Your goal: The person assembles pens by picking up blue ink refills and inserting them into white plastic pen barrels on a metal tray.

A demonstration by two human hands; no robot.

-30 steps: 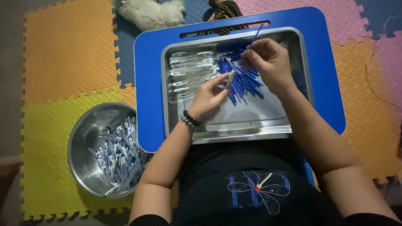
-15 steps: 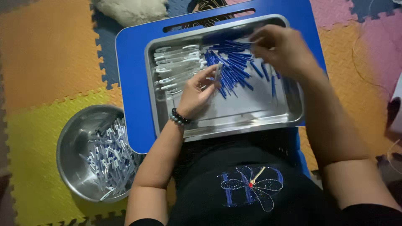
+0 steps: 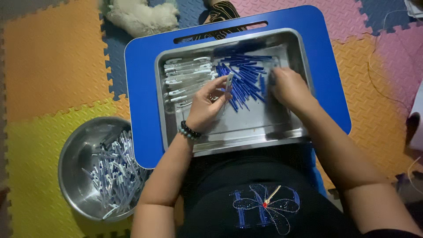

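Left hand [image 3: 203, 105] pinches clear pen barrel [image 3: 228, 81]; right hand [image 3: 288, 86] grasps blue refills [image 3: 242, 79] in tray [image 3: 229, 132].

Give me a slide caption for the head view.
Left hand holds a clear barrel over a steel tray; right hand reaches into blue refills.

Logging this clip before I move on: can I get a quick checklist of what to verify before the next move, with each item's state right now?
1. Left hand holds one clear pen barrel in its fingers: ok.
2. Right hand is down on the blue refills: ok; whether it has gripped one: cannot tell.
3. Clear barrels and blue refills lie in separate piles in the steel tray: ok.
4. Tray sits fully on the blue lap table: ok.
5. Round steel bowl with pens in it stands left of the left arm: ok.
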